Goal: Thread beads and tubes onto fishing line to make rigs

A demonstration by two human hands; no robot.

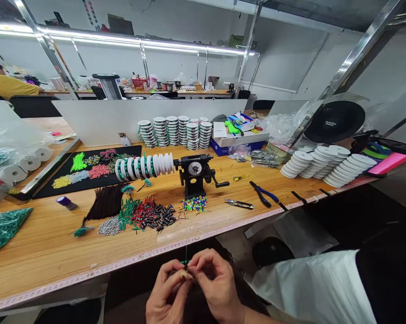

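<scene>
Piece: small, dark green to black, partly covered by fingers, so its full shape cannot be told.
Line: hair-thin and straight, running from the fingertips up past the table's near edge toward the beads.
Left hand: thumb and forefinger closed in a pinch on the piece.
Right hand: thumb and forefinger also pinched on the piece, right beside the left fingertips.
Piece's place: between both hands' fingertips, just off the near edge of the table.
Table: glossy, streaked wood grain, a pink tape along its edge.
Beads: tiny, rounded, blue, yellow, green and white, loosely heaped.
Tubes: slim black cylinders, beside red and green ones.
Winder: black body, round pale dial, bent crank.
Spools: white ridged discs in a row on the winder's shaft, several wrapped with green.
Pliers: dark jaws, curved blue handles.
</scene>
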